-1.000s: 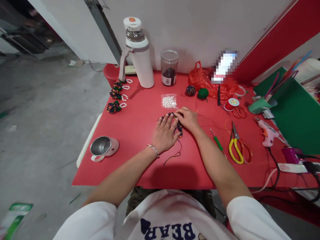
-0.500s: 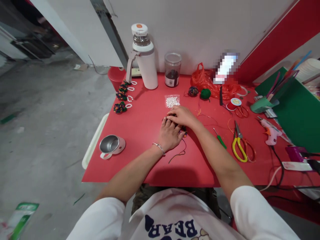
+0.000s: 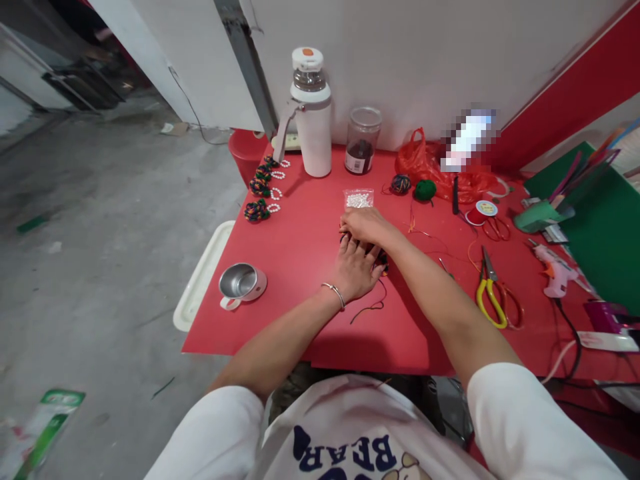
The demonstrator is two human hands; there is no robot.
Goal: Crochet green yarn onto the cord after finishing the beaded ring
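Observation:
My left hand (image 3: 356, 270) lies flat on the red table, fingers stretched over a dark multicoloured yarn piece (image 3: 384, 263). Only its edges show beside and between my fingers. A loose yarn tail trails from it toward the table's front. Just beyond, my right hand (image 3: 365, 224) crosses over with bent fingers closed at the piece's far left end; the fingertips are partly hidden. Past that hand lies a clear bag of white beads (image 3: 359, 199). At the table's left edge, several finished-looking yarn bundles (image 3: 257, 211) with white bead loops stand in a row.
A metal cup (image 3: 242, 283) stands left, a white flask (image 3: 316, 133) and a clear jar (image 3: 363, 140) at the back. Rightward are a green yarn ball (image 3: 425, 191), red thread spool (image 3: 482, 212), yellow-handled scissors (image 3: 491, 300) and a pink glue gun (image 3: 559, 268) with its cord.
My right hand's fingers have curled in at the piece's far left end, where they lay straighter before. My left hand stays flat on the yarn. The whole view has shifted slightly.

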